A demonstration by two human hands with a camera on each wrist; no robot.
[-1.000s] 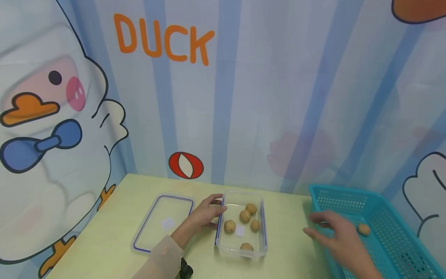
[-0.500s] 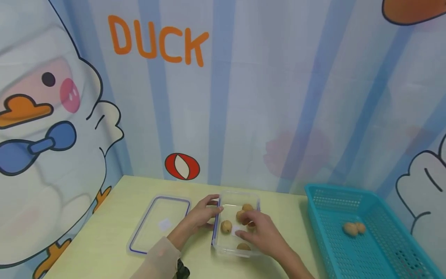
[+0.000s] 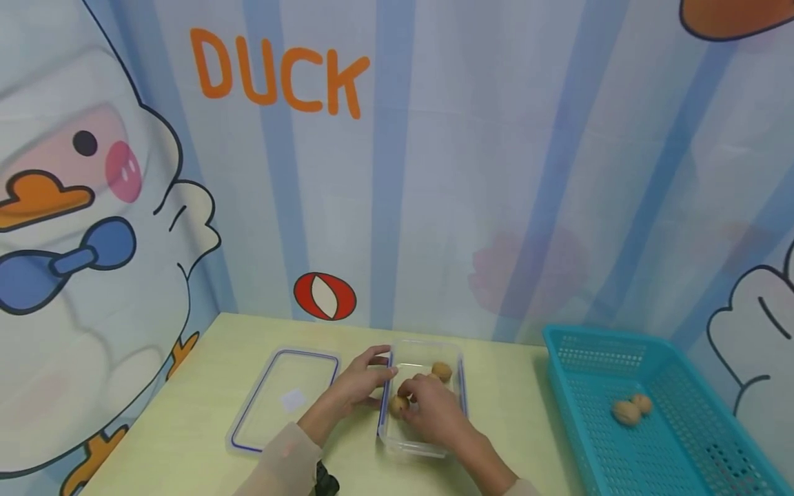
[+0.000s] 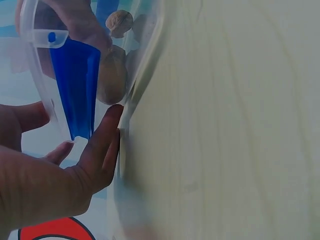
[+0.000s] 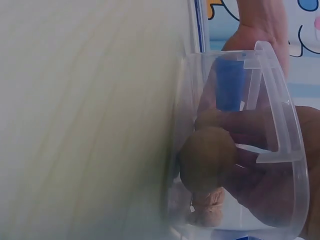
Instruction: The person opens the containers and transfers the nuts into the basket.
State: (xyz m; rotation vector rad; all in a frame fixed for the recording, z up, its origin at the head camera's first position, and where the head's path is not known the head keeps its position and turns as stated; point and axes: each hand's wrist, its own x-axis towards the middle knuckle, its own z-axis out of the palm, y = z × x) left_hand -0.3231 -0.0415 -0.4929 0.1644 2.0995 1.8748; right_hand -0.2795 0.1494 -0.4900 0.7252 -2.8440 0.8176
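A clear plastic food container (image 3: 414, 448) with blue side clips stands on the table with several walnuts inside. My left hand (image 3: 358, 382) holds its left side, thumb over the rim and fingers against the outer wall. Reaching into the container, my right hand (image 3: 436, 412) pinches a walnut (image 3: 398, 406) near the left wall. Another walnut (image 3: 442, 372) lies towards the back. Through the clear wall in the right wrist view, a large walnut (image 5: 207, 157) covers part of the right fingers. Some of the container's floor is hidden under the right hand.
A blue plastic basket (image 3: 567, 406) stands at the right with two walnuts (image 3: 628, 412) in it. The container's clear lid (image 3: 267, 403), rimmed in blue, lies on the table (image 3: 205, 393) at the left. A duck-printed curtain (image 3: 446, 172) hangs behind the table.
My right hand has moved left from over the basket into the container, first to the right-hand walnuts, then to the one by the left wall. The left hand keeps its hold.
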